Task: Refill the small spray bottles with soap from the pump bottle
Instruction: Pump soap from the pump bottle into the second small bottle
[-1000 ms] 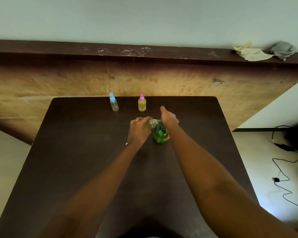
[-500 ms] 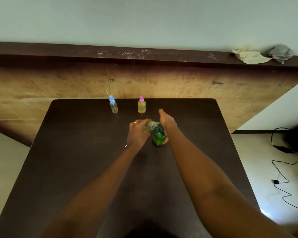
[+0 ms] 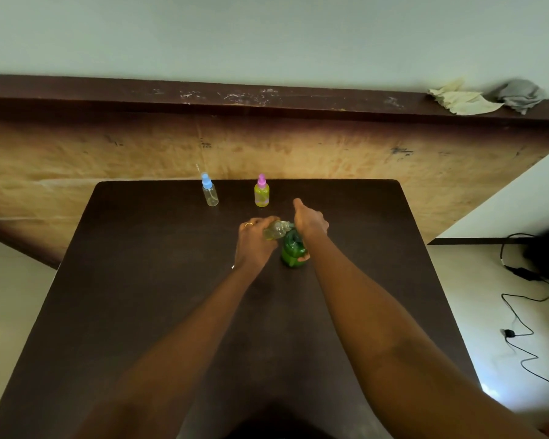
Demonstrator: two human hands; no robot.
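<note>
Barely shifted, left fingers [image 3: 261,222] clasp small bottle [image 3: 274,232], right fingers [image 3: 298,207] grip pump bottle [image 3: 292,253]

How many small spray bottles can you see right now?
3. A clear bottle with a blue cap stands far back on the table; a yellow-filled, pink-capped one stands right of it; a capless clear one is tilted in the left hand at the green pump bottle.

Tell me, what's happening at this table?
A person is topping up little spray bottles with soap. The left hand holds a small bottle tilted against the spout of the green pump bottle, which the right hand grips from above. At the far edge of the table stand a blue-capped bottle, looking empty, and a pink-capped bottle holding yellow-green liquid.
</note>
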